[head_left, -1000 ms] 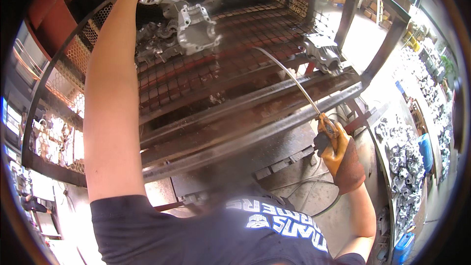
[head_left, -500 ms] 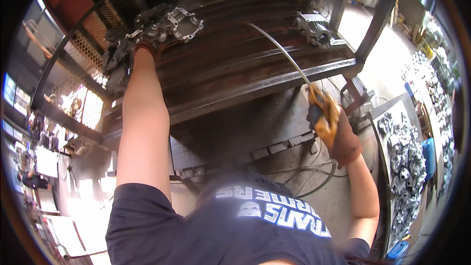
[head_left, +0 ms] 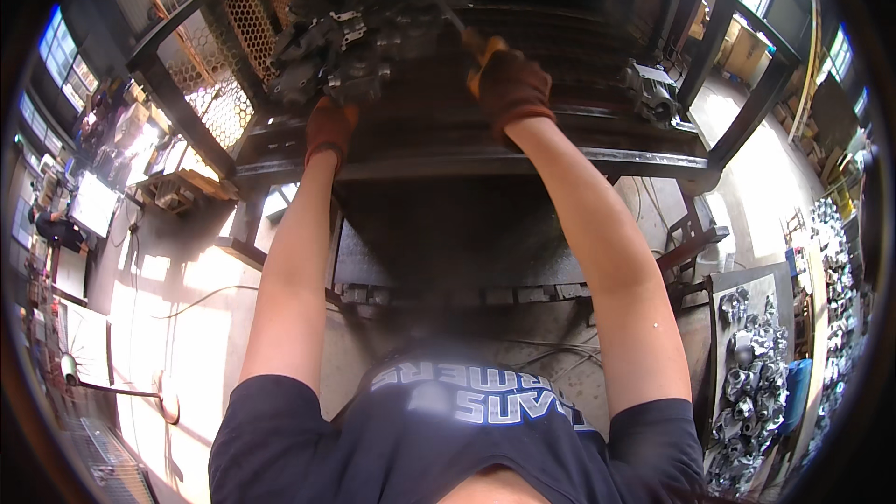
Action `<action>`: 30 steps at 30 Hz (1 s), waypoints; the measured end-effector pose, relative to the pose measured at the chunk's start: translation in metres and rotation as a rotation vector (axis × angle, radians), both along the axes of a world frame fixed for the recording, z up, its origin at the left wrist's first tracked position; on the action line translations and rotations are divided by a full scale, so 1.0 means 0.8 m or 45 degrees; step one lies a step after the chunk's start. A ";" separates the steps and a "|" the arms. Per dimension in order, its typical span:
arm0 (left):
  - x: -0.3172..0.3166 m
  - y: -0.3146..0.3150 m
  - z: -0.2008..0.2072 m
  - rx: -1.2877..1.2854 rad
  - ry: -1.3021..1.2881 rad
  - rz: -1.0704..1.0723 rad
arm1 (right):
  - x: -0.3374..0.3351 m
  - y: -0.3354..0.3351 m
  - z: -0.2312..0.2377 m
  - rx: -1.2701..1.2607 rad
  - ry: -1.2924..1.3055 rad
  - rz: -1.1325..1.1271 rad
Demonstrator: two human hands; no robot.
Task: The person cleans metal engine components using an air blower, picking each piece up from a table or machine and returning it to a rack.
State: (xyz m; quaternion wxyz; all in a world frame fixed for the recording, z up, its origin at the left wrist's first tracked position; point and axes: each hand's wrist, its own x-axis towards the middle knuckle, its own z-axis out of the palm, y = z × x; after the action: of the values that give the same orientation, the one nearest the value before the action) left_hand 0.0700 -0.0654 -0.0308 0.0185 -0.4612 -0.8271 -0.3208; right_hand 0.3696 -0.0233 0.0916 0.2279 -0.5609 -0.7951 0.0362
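Both my hands wear brown-red work gloves and reach over a dark, slatted metal workbench (head_left: pixel 579 145). At the left, my left hand (head_left: pixel 331 129) is closed on the near side of a grey metal casting (head_left: pixel 359 82), its fingertips partly hidden in shadow. My right hand (head_left: pixel 515 86) grips a yellow-handled air blow gun (head_left: pixel 476 42). The gun's thin nozzle tube points up and left toward the dark far side of the bench, where its tip is hard to make out. Behind the held casting lie more grey castings (head_left: pixel 308 42), dim and partly blurred.
Another silver casting (head_left: pixel 653 93) sits at the bench's right end. Perforated mesh panels (head_left: pixel 250 28) and steel posts (head_left: pixel 714 47) frame the bench. Many castings (head_left: pixel 751 364) cover a low table at the right. On the left, a person (head_left: pixel 58 224) is farther off.
My right hand has swung up and left over the bench with the blow gun. My left hand has drawn nearer to me, and a casting shows at its fingers. The view has shifted.
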 end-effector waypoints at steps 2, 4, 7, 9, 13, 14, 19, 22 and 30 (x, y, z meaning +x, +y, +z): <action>0.024 -0.042 0.009 0.177 -0.027 0.006 | -0.011 0.012 -0.037 -0.066 -0.138 0.053; 0.002 -0.074 -0.021 0.406 0.168 -0.003 | -0.025 -0.001 -0.027 -0.153 -0.101 -0.004; -0.042 -0.106 -0.057 0.421 0.458 0.066 | -0.049 -0.007 -0.022 -0.175 -0.082 -0.053; -0.054 -0.111 -0.062 0.263 0.543 0.127 | -0.055 -0.002 -0.032 -0.125 -0.110 -0.093; -0.129 -0.124 -0.086 0.085 0.480 -0.033 | -0.083 -0.010 -0.033 -0.042 -0.088 -0.157; -0.135 -0.126 -0.077 -0.014 0.413 -0.092 | -0.085 -0.018 -0.027 -0.043 -0.055 -0.200; -0.146 -0.132 -0.049 0.047 0.372 -0.248 | -0.103 -0.039 -0.024 -0.087 -0.130 -0.197; -0.155 -0.128 -0.049 0.103 0.272 -0.286 | -0.112 -0.045 -0.043 -0.024 -0.207 -0.205; -0.161 -0.127 -0.058 0.263 0.264 -0.351 | -0.143 -0.082 -0.044 -0.082 -0.240 -0.280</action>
State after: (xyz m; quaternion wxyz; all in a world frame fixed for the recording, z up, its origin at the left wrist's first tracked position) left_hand -0.0586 -0.1670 -0.0769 0.1067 -0.5962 -0.7126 -0.3542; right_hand 0.2549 -0.0891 0.0564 0.1368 -0.6526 -0.7451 -0.0162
